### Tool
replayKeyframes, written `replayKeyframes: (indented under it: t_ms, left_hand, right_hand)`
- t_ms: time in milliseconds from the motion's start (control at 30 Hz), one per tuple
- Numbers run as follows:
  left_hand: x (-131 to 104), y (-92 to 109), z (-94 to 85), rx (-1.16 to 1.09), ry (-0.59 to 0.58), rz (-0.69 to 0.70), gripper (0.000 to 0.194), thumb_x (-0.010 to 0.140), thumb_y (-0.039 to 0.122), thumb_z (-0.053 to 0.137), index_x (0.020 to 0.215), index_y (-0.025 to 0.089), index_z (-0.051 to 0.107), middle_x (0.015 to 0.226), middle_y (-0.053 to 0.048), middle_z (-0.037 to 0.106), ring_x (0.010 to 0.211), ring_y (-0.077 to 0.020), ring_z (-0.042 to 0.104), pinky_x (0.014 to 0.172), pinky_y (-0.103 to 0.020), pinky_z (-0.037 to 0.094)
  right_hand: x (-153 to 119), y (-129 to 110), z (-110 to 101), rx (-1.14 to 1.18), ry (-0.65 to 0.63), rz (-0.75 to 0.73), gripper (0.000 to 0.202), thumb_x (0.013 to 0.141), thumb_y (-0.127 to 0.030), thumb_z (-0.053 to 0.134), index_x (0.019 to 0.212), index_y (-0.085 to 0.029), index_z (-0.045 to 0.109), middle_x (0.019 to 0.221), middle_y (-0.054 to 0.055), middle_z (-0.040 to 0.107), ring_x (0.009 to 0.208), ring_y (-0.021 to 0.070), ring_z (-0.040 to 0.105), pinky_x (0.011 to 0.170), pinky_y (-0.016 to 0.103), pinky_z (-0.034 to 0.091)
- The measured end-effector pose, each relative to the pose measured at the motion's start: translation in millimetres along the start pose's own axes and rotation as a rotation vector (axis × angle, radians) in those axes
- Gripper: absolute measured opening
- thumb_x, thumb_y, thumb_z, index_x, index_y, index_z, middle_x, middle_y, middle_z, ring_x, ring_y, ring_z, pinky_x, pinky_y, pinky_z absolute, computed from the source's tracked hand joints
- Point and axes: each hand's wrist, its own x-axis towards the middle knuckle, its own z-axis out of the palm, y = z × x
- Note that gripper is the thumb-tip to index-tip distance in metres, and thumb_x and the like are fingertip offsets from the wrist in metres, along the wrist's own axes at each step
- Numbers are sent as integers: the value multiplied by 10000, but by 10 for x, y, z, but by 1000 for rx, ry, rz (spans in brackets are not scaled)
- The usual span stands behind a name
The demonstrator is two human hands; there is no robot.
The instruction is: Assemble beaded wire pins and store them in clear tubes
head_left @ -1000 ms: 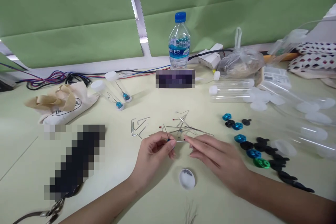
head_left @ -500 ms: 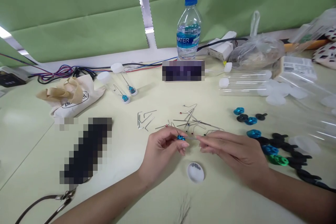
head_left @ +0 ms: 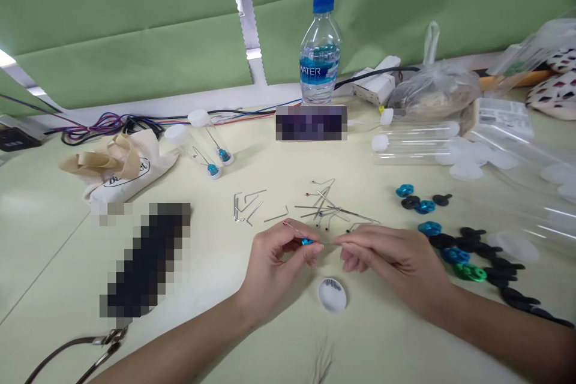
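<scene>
Pinched in the fingertips of my left hand (head_left: pixel 276 267) is a small shiny blue metal knob (head_left: pixel 306 242), partly covered by the thumb and fingers. A thin wire with a red tip (head_left: pixel 285 224) rises above the left fingers and seems to run down to the knob. Thumb and forefinger of my right hand (head_left: pixel 396 258) are closed on a thin metal rod (head_left: pixel 329 243), which reaches left to the knob. Just beyond the hands lie bent metal wires (head_left: pixel 324 210) with coloured tips. A white round cap (head_left: pixel 332 305) holding tiny dark pieces sits below the hands.
L-shaped hex keys (head_left: pixel 246 207) lie left of the wires. Blue, green and black knobs (head_left: pixel 468 272) spread at right, near clear plastic tubes (head_left: pixel 414 143). Behind stand a water bottle (head_left: pixel 320 54) and two capped tubes (head_left: pixel 211 165). A cloth pouch (head_left: pixel 130 174) lies left.
The knob has tilted slightly and dropped a little in my left fingers. The right hand has shifted slightly, still holding the rod. The whole view has moved a little.
</scene>
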Motion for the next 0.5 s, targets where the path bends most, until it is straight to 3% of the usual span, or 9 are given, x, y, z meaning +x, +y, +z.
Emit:
replayKeyframes:
  t_ms: [133, 267, 400, 500]
  left_hand:
    - [2, 10, 3, 37, -9, -34, 67, 810, 201, 635, 759, 176, 671, 758, -23, 587, 636, -110, 548, 570, -247, 459]
    - [42, -4, -12, -55, -24, -136, 87, 821, 225, 622, 768, 163, 651, 669, -5, 575, 584, -106, 539, 570, -252, 451]
    - [74, -11, -31, -120, -17, -185, 110, 822, 240, 619, 753, 155, 630, 599, -1, 582, 572, -115, 541, 595, -265, 446]
    - [72, -17, -27, -151, -32, -203, 112, 815, 241, 631, 747, 151, 626, 591, 1, 584, 564, -114, 548, 605, -269, 446]
  right_hand:
    - [9, -21, 3, -15, -16, 65, 221, 922, -207, 476, 895, -214, 695, 671, -9, 667, 571, 93, 630, 522, 188, 531]
    - [24, 2, 6, -269, 12, 49, 213, 913, -243, 502, 1083, -221, 629, 731, -8, 672, 629, 119, 638, 586, 231, 529]
    - [9, 96, -21, -685, 6, -188, 243, 914, -206, 482, 1123, -229, 604, 901, 53, 671, 764, 184, 632, 679, 320, 516]
    - [-20, 131, -78, -828, -5, -301, 299, 921, -162, 420, 1133, -264, 605, 983, 65, 667, 828, 213, 621, 727, 358, 506]
